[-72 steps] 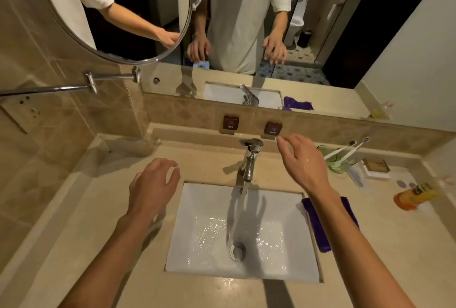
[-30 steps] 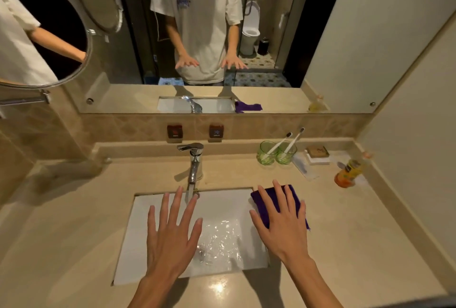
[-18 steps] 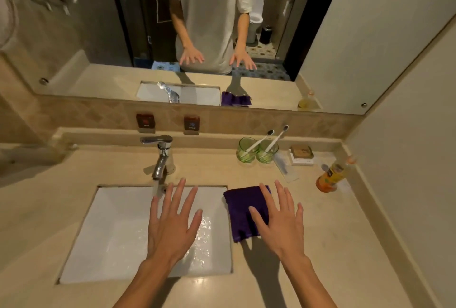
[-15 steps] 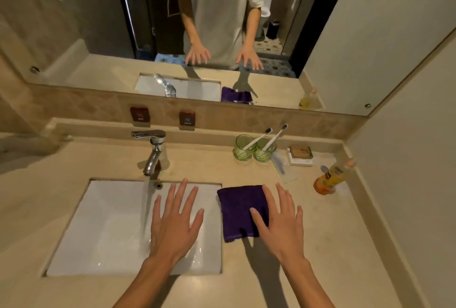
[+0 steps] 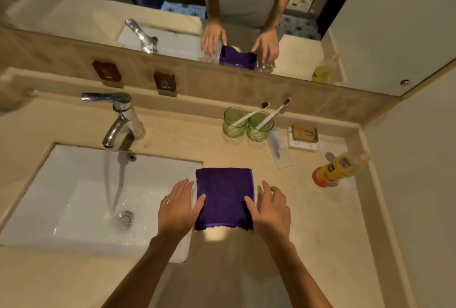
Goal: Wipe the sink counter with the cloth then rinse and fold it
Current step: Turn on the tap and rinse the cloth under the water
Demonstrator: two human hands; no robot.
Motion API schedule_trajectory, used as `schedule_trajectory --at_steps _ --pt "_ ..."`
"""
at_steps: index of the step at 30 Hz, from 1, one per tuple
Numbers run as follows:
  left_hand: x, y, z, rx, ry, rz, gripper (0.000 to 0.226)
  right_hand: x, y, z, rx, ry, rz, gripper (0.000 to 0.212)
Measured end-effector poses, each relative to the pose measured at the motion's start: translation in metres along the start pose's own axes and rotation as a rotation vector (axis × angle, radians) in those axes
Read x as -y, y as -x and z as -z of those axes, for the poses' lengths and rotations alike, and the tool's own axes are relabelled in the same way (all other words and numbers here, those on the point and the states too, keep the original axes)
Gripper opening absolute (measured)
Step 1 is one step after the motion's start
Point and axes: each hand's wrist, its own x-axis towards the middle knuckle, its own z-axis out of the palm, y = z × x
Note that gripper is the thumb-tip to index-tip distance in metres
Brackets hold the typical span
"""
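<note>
Here, hands (image 5: 178, 209) flanking cloth (image 5: 225, 197).

One head view looks steeply down, close over the counter (image 5: 308, 246)

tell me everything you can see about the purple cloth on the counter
The purple cloth looks like soft terry, folded into a flat rectangle with a pale edge along its near side. It lies on the beige counter just right of the sink. The left hand and right hand flank it, thumbs resting on top.

Cloth (image 5: 224, 196) near corners under hands; wall plaque (image 5: 164, 81) lettering blurred (unreadable); forearms cut off.
</note>
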Motion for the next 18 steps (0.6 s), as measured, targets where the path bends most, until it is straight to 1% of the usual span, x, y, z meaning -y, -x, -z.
schedule_trajectory --at_steps 1,3,5,6,7,8,10,11,13,15,18 --pt "-0.001 -0.004 -0.004 -0.005 0.020 0.028 0.086 -0.003 -0.006 -0.006 -0.008 0.010 0.002 0.074" --pt "0.000 -0.014 -0.011 0.021 0.062 0.100 0.075 -0.006 -0.016 -0.019 -0.093 0.016 0.063 0.069" --pt "0.001 -0.023 -0.018 0.097 0.163 0.188 0.071 -0.010 -0.022 -0.031 -0.187 0.046 0.141 0.059" --pt "0.002 -0.027 -0.020 0.129 0.233 0.228 0.070 -0.010 -0.025 -0.035 -0.232 0.038 0.151 0.056" --pt "0.004 -0.030 -0.024 0.142 0.308 0.260 0.067 -0.011 -0.029 -0.040 -0.265 0.024 0.158 0.058" --pt "0.004 -0.032 -0.027 0.148 0.375 0.285 0.061 -0.009 -0.032 -0.041 -0.263 -0.012 0.141 0.063" --pt "0.004 -0.033 -0.033 0.115 0.460 0.295 0.046 -0.004 -0.036 -0.040 -0.149 -0.093 0.039 0.073" --pt "0.005 -0.033 -0.037 0.084 0.495 0.291 0.042 -0.002 -0.039 -0.040 -0.075 -0.091 -0.028 0.073" --pt "0.005 -0.033 -0.041 0.026 0.560 0.295 0.034 0.001 -0.044 -0.037 0.046 -0.043 -0.113 0.066" --pt "0.003 -0.034 -0.042 -0.006 0.623 0.306 0.031 0.002 -0.049 -0.035 0.099 -0.032 -0.156 0.063" --pt "-0.004 -0.037 -0.039 0.021 0.643 0.326 0.030 0.005 -0.052 -0.036 0.133 -0.032 -0.183 0.060"
